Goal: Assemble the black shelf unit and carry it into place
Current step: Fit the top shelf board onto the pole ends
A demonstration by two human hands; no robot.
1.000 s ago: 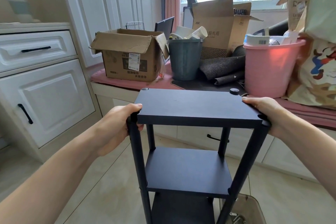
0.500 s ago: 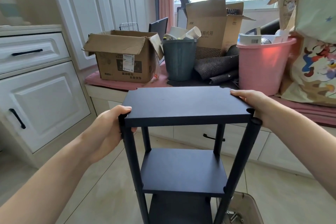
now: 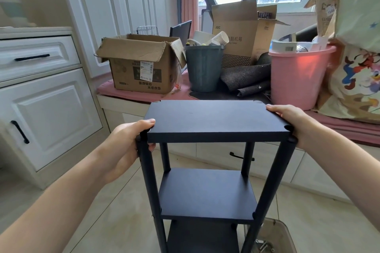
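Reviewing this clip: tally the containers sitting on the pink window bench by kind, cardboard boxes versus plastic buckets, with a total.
Cardboard boxes: 2, the open box on the left and the tall box behind the buckets.
Plastic buckets: 2, the grey bucket and the pink bucket.
Total: 4.

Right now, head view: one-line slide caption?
Both hands, left hand and right hand, grip the black shelf unit by its top shelf.
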